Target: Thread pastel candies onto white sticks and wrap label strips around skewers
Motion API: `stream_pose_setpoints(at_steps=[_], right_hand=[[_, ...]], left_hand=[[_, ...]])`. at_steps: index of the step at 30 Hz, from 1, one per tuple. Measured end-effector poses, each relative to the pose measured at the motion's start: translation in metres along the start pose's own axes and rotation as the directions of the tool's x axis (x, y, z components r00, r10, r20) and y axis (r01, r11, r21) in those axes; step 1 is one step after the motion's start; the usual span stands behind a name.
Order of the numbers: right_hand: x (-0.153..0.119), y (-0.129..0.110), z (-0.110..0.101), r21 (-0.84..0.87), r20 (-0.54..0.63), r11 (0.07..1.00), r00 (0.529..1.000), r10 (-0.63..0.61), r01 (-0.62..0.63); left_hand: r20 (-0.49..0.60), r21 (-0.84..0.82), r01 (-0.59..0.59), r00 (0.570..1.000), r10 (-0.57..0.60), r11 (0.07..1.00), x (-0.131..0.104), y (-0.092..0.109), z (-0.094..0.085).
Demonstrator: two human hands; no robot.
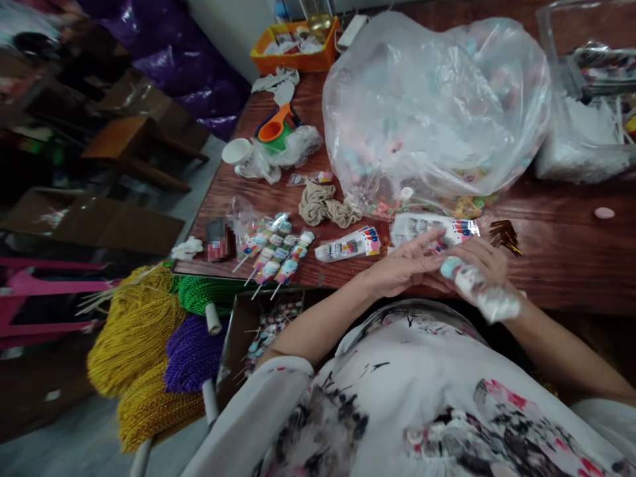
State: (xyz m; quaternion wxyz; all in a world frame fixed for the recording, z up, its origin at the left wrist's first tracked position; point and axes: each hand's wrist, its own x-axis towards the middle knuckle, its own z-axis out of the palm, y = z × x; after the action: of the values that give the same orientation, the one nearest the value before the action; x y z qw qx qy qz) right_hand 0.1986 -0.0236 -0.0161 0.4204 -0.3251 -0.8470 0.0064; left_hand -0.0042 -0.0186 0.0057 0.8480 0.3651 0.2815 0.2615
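Note:
A clear-wrapped candy skewer (470,281) with blue, pink and white pieces slants in front of my hands, slightly blurred. My right hand (481,258) is closed around it from behind, its fingers partly hidden. From the left, my left hand (407,265) meets the skewer's upper end with thumb and lower fingers, the index finger stretched out. Just beyond both hands lies a stack of printed clear wrappers (422,228), with a smaller wrapper pile (348,245) to its left. Gold twist ties (505,237) lie to the right of the stack. Several finished candy skewers (283,255) rest at the table's left front.
A big clear bag (427,106) of pastel candies fills the table's back middle. Beige cloth (325,204), scissors with orange handles (278,124), a white cup (237,152) and an orange basket (295,61) stand left. A clear bin (571,142) is right; a box of skewers (271,331) sits below.

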Motion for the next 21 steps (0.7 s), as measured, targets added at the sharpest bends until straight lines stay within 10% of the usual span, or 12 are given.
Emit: stream_pose_setpoints(at_steps=[7, 11, 14, 17, 19, 21], right_hand=[[0.000, -0.005, 0.011, -0.130, 0.022, 0.978, 0.987, -0.160, 0.161], [0.008, -0.011, 0.009, 0.210, 0.095, 0.961, 0.982, 0.160, -0.177], [0.010, -0.026, 0.010, 0.569, 0.427, 0.440, 0.707, 0.564, -0.695], [0.011, -0.048, 0.018, 0.490, 0.839, -0.342, 0.327, 0.436, -0.802], [0.011, -0.064, 0.026, 0.323, 0.944, -0.579, 0.208, 0.258, -0.749], [0.009, -0.075, 0.031, 0.268, 0.961, -0.606, 0.168, 0.219, -0.749]], left_hand=[[-0.118, 0.084, -0.161, 0.978, 0.170, 0.983, -0.012, -0.004, -0.003], [-0.060, 0.563, -0.279, 0.925, 0.375, 0.778, -0.012, -0.013, -0.007], [0.084, 0.897, -0.309, 0.820, 0.566, 0.315, -0.020, -0.014, -0.007], [0.244, 0.967, -0.243, 0.797, 0.553, -0.075, -0.041, -0.009, 0.001], [0.207, 0.974, -0.138, 0.862, 0.463, -0.178, -0.064, -0.002, 0.008], [0.078, 0.980, -0.017, 0.951, 0.301, -0.199, -0.093, 0.009, 0.008]])
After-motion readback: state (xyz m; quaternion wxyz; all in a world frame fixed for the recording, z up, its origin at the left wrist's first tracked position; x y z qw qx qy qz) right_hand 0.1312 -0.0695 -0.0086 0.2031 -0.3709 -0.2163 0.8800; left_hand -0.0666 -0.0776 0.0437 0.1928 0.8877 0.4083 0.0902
